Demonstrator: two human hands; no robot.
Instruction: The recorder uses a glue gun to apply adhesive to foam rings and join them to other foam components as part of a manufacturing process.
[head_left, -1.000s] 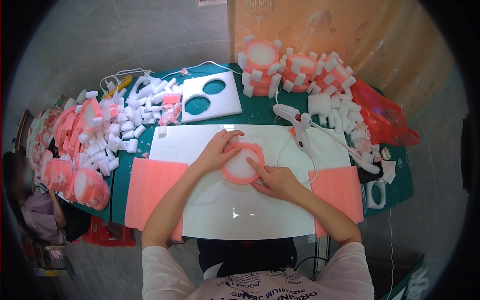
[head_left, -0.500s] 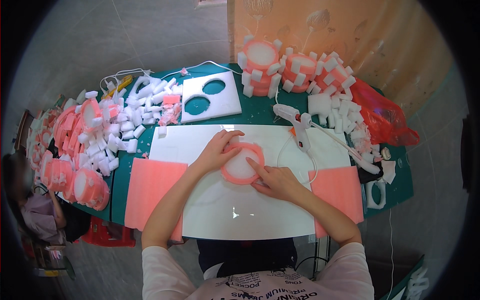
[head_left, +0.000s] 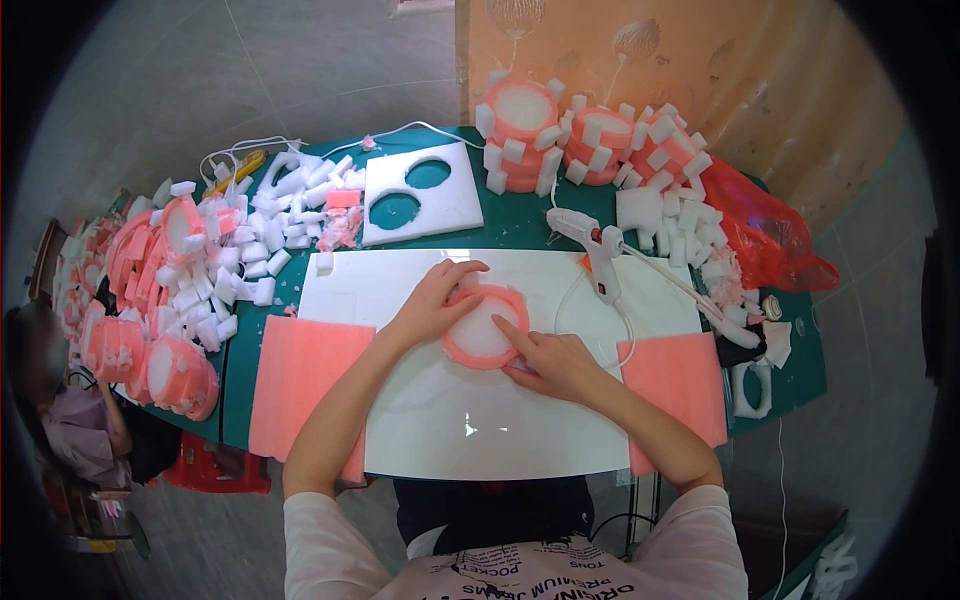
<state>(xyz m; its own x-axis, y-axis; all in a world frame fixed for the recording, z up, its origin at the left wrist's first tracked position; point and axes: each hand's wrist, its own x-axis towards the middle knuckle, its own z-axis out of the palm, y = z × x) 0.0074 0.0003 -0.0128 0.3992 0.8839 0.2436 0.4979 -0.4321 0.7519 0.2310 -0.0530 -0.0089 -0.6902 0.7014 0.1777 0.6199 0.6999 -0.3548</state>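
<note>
A round foam piece, a pink ring with a white disc inside, lies on the white board in front of me. My left hand wraps its far left edge, thumb on the white face and fingers reaching past the far rim. On the right side, my right hand holds it with the index finger on the white disc and the thumb low at the ring's edge. Its other fingers are curled and partly hidden. A white glue gun rests beyond the right hand, its cord looping onto the board.
Pink foam sheets flank the board. White foam blocks and pink rings pile up at left. Foam stacks, a holed white sheet and a red plastic bag stand behind. Another person sits far left.
</note>
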